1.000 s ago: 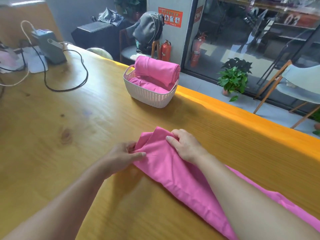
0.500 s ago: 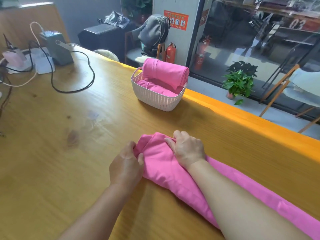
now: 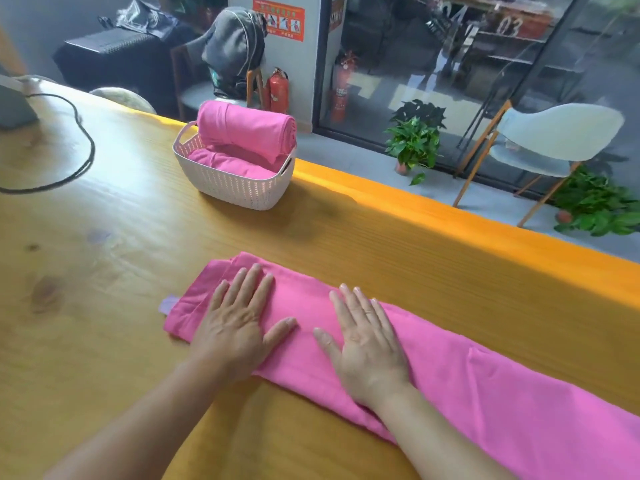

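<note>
Head view: pink cloth under flat fingers.

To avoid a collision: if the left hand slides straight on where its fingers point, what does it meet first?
The left hand leaves the cloth, crosses bare table, then probably meets the basket at its right corner, though it may just miss.

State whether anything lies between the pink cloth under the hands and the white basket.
Nothing visible does: bare table separates the pink cloth from the basket. The left hand and right hand lie flat on it. A rolled cloth already sits atop the basket.
</note>
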Tool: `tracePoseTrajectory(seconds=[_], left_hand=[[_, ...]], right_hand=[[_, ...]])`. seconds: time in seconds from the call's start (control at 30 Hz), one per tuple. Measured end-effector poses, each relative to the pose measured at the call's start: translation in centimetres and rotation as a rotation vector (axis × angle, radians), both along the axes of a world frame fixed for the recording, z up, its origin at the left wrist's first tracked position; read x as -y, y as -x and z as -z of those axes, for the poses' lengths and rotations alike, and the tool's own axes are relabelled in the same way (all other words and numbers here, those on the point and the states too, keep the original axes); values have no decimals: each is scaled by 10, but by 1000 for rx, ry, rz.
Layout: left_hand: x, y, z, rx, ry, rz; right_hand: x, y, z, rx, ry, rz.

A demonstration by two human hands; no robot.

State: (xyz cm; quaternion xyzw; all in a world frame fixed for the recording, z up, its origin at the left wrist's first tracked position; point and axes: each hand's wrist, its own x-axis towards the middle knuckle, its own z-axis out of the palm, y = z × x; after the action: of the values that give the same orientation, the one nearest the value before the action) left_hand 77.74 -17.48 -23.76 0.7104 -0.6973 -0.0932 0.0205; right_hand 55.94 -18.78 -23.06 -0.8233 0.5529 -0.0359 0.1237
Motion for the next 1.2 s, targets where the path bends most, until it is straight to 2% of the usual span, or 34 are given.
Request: tracePoseTrajectory(seconds=[0.13, 0.33, 0.43, 0.5, 0.57, 0.77, 0.9, 1.0, 1.1, 1.2], left_hand=[[2, -7, -1, 65, -13, 38], [2, 0, -13, 87, -76, -10], [6, 38, -18, 51, 20, -50], [5, 82, -17, -47, 100, 3], [0, 114, -10, -98, 60, 48], [-3, 116, 1, 14, 36, 96], [-1, 122, -5, 42, 28, 78], [-4, 160, -13, -52, 108, 136], [-14, 228, -11, -167, 132, 351], [-22, 254, -3, -130, 102, 409]], right_hand=[[8, 46, 0, -108, -21, 32], [13, 104, -7, -139, -16, 188], [-3, 91, -21, -10, 72, 169], [-19, 73, -24, 113, 78, 118], [-36, 70, -16, 140, 55, 98], [-59, 180, 0, -91, -2, 215], [-57, 232, -5, -149, -25, 349], [-59, 223, -7, -105, -6, 385], [-58, 188, -9, 32, 26, 333], [-61, 180, -3, 34, 23, 289]])
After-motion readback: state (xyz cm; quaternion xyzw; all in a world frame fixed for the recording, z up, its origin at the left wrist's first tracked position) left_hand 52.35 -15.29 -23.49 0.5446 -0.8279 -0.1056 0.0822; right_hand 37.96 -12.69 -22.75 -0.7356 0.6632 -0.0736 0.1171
